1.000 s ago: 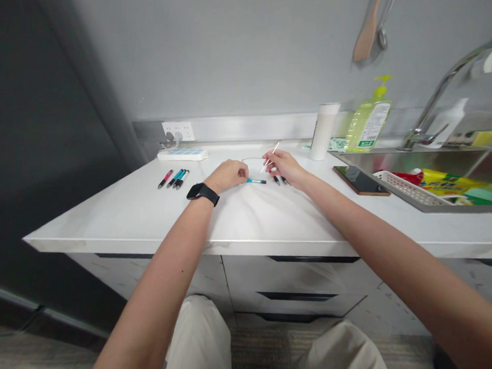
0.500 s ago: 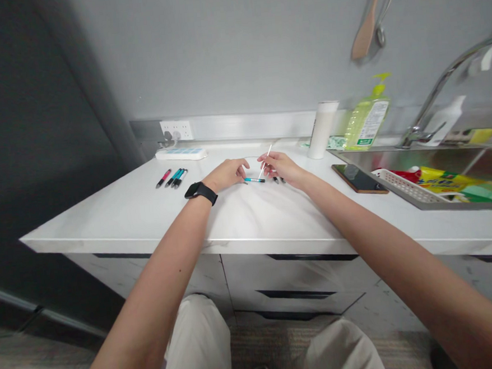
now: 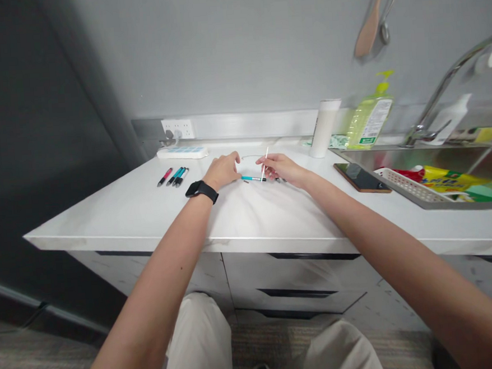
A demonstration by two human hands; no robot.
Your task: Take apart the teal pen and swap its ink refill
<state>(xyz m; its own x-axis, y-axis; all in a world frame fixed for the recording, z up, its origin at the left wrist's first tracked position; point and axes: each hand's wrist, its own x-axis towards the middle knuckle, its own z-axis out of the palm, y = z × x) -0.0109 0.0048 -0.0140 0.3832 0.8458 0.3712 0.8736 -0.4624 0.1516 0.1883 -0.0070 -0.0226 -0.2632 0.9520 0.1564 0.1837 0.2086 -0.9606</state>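
My left hand, with a black watch at the wrist, has its fingers curved and apart. Its thumb is close to the left end of a turquoise pen barrel lying on the counter; whether they touch I cannot tell. A thin white stick, perhaps a pen refill, stands tilted in the pinched fingers of my right hand. Under that hand lie small dark pen parts, partly hidden. A tiny dark piece rests just below the barrel.
A pink pen and several turquoise and black pens lie at left, before a white power strip. To the right are a white cylinder, a soap bottle, a phone and the sink.
My left hand's fingers have lifted and spread slightly away from the turquoise barrel. The white stick in my right hand has shifted a little left and down and stands more upright.
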